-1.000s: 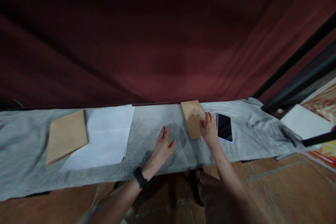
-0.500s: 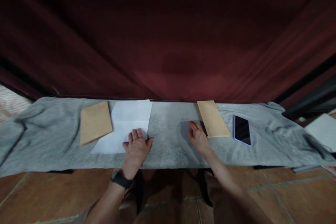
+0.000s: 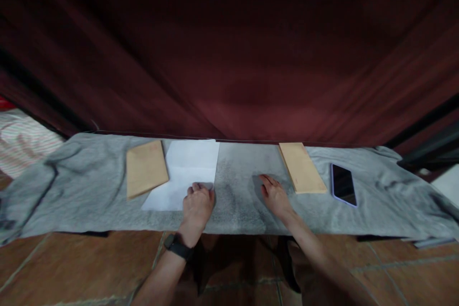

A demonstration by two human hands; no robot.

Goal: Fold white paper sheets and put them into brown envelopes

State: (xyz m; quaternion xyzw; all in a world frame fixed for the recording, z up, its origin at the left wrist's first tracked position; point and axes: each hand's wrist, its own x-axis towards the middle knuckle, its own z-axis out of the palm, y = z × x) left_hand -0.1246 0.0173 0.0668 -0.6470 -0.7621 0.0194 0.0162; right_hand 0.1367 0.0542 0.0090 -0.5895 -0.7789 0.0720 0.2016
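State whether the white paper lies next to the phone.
No, the right hand and the narrow brown packet lie between the white paper and the phone.

In the head view, we see our left hand [image 3: 198, 205] curled at the white papers [image 3: 190, 167]. Our right hand [image 3: 275, 196] is over the grey cloth [image 3: 234, 162], just beside the narrow brown stack [image 3: 303, 168]. A phone [image 3: 343, 185] lies to the right of this stack.

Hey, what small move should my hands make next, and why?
Probably lift the near right corner of the white paper gently with your left hand: it lies over that corner with fingers curled, though I can't tell whether they hold it. Your right hand looks empty over the gray cloth, so it seems free to help.
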